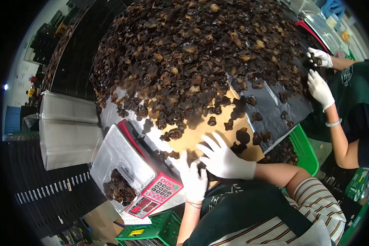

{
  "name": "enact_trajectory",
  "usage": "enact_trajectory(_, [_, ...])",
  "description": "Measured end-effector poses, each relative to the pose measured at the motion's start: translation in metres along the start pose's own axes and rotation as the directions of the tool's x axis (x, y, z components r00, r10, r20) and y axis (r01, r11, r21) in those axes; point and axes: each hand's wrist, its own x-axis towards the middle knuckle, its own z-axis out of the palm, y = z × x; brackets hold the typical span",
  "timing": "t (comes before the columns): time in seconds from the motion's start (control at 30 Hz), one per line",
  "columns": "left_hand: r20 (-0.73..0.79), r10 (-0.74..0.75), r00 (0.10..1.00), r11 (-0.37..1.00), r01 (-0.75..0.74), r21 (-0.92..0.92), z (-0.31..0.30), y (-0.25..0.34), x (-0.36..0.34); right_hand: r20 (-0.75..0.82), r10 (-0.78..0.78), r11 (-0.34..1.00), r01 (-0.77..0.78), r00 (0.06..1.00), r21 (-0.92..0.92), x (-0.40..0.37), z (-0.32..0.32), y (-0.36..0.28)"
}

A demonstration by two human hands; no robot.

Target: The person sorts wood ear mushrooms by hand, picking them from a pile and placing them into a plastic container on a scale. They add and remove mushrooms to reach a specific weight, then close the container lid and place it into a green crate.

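A big heap of dark brown wood ear mushrooms (184, 61) covers the table, thinning out towards me over a tan board (184, 141). My left hand (194, 182), in a white glove, is at the near edge beside the scale. Its fingers curve round a small dark wood ear mushroom (199, 165), partly hidden. Close by on the right, my right hand (225, 161), gloved too, lies palm down with fingers spread and holds nothing visible. Left of my hands stands a red and white scale (162, 190) bearing a clear plastic tray (125, 158) with a clump of mushrooms (119, 188).
Stacked clear trays (71, 139) stand left of the scale. A green crate (158, 229) is below it, and a green basket (305, 149) is at the right. Across on the right, a co-worker's gloved hands (320, 90) handle mushrooms. Black stacked trays (49, 180) fill the left side.
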Motion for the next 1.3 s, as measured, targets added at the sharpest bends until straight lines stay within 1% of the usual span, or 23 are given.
enact_trajectory(0.1, [-0.029, -0.045, 0.999, 0.995, 0.043, -0.089, -0.007, 0.002, 0.001, 0.045, -0.039, 0.999, 0.040, 0.998, -0.011, 0.009, 0.001, 0.004])
enact_trajectory(0.13, [-0.048, -0.054, 0.997, 0.992, 0.048, -0.119, -0.010, 0.004, 0.000, 0.032, -0.031, 0.999, 0.029, 0.999, 0.043, 0.013, -0.010, 0.005])
enact_trajectory(0.23, [-0.072, -0.047, 0.996, 0.992, 0.038, -0.123, -0.022, 0.004, -0.003, 0.015, 0.132, 0.964, -0.131, 0.991, 0.232, 0.018, -0.057, 0.013])
enact_trajectory(0.3, [-0.064, -0.056, 0.996, 0.990, 0.047, -0.136, -0.026, 0.001, -0.004, 0.119, 0.132, 0.930, -0.165, 0.984, 0.327, 0.000, -0.101, 0.029])
enact_trajectory(0.33, [-0.063, -0.050, 0.997, 0.992, 0.043, -0.116, -0.026, 0.000, -0.005, 0.359, 0.103, 0.886, -0.250, 0.928, 0.391, -0.018, -0.122, 0.042])
enact_trajectory(0.37, [-0.062, -0.043, 0.997, 0.995, 0.036, -0.097, -0.024, -0.002, -0.005, 0.574, 0.048, 0.835, -0.349, 0.817, 0.426, -0.032, -0.136, 0.051])
enact_trajectory(0.47, [-0.031, 0.024, 0.999, 0.995, -0.027, -0.094, -0.013, -0.007, -0.005, 0.554, 0.276, 0.888, -0.429, 0.786, 0.166, -0.051, -0.145, 0.042])
enact_trajectory(0.5, [-0.014, 0.054, 0.998, 0.993, -0.055, -0.100, -0.009, -0.008, -0.007, 0.542, 0.330, 0.867, -0.475, 0.773, 0.149, -0.055, -0.141, 0.036])
enact_trajectory(0.57, [0.132, 0.076, 0.988, 0.972, -0.044, -0.231, -0.011, -0.002, -0.006, 0.509, 0.438, 0.816, -0.565, 0.741, 0.122, -0.056, -0.126, 0.020])
enact_trajectory(0.6, [0.171, 0.087, 0.981, 0.965, -0.041, -0.260, -0.015, 0.008, -0.005, 0.616, 0.435, 0.810, -0.584, 0.657, 0.050, -0.048, -0.120, 0.011])
enact_trajectory(0.63, [0.209, 0.098, 0.973, 0.957, -0.034, -0.287, -0.020, 0.017, -0.004, 0.531, 0.376, 0.860, -0.499, 0.759, 0.104, -0.056, -0.099, 0.005])
enact_trajectory(0.67, [0.259, 0.097, 0.961, 0.948, -0.010, -0.318, -0.025, 0.025, -0.003, 0.554, 0.333, 0.859, -0.488, 0.763, 0.157, -0.054, -0.081, 0.002])
enact_trajectory(0.7, [0.267, 0.163, 0.950, 0.959, -0.088, -0.270, -0.024, 0.024, -0.004, 0.475, 0.307, 0.894, -0.421, 0.825, 0.153, -0.057, -0.060, -0.004])
enact_trajectory(0.77, [0.251, 0.233, 0.940, 0.965, -0.192, -0.178, -0.013, 0.016, -0.003, 0.300, 0.218, 0.944, -0.279, 0.929, 0.178, -0.046, -0.027, -0.005])
enact_trajectory(0.83, [0.169, 0.257, 0.951, 0.962, -0.237, -0.132, -0.006, 0.006, 0.004, 0.175, 0.195, 0.962, -0.223, 0.965, 0.159, -0.032, -0.013, 0.003])
enact_trajectory(0.87, [0.140, 0.237, 0.961, 0.970, -0.228, -0.080, -0.007, 0.003, 0.008, 0.073, 0.220, 0.971, -0.226, 0.973, 0.079, -0.026, -0.015, 0.006])
enact_trajectory(0.93, [0.065, 0.204, 0.977, 0.974, -0.209, 0.085, -0.009, -0.003, 0.013, 0.072, 0.319, 0.945, -0.323, 0.945, 0.050, -0.020, -0.029, 0.017])
enact_trajectory(0.97, [0.024, 0.131, 0.991, 0.991, -0.131, -0.015, -0.008, -0.010, 0.014, 0.082, 0.366, 0.929, -0.369, 0.927, 0.027, -0.017, -0.037, 0.023])
enact_trajectory(1.0, [0.020, 0.089, 0.996, 0.994, -0.088, -0.068, -0.010, -0.012, 0.012, 0.158, 0.426, 0.900, -0.436, 0.891, 0.031, -0.014, -0.049, 0.029])
enact_trajectory(1.03, [0.018, 0.048, 0.999, 0.991, -0.045, -0.124, -0.012, -0.013, 0.011, 0.181, 0.436, 0.887, -0.455, 0.882, 0.080, -0.012, -0.059, 0.035])
enact_trajectory(1.17, [0.072, -0.052, 0.996, 0.944, 0.072, -0.321, -0.019, -0.018, 0.002, -0.038, 0.444, 0.896, -0.443, 0.895, 0.033, -0.022, -0.077, 0.059])
enact_trajectory(1.23, [0.067, -0.042, 0.997, 0.957, 0.060, -0.284, -0.017, -0.018, 0.002, -0.013, 0.481, 0.877, -0.481, 0.877, -0.010, -0.028, -0.077, 0.070])
enact_trajectory(1.3, [0.066, -0.050, 0.997, 0.966, 0.065, -0.249, -0.014, -0.015, 0.003, -0.070, 0.463, 0.881, -0.467, 0.884, -0.071, -0.021, -0.071, 0.073])
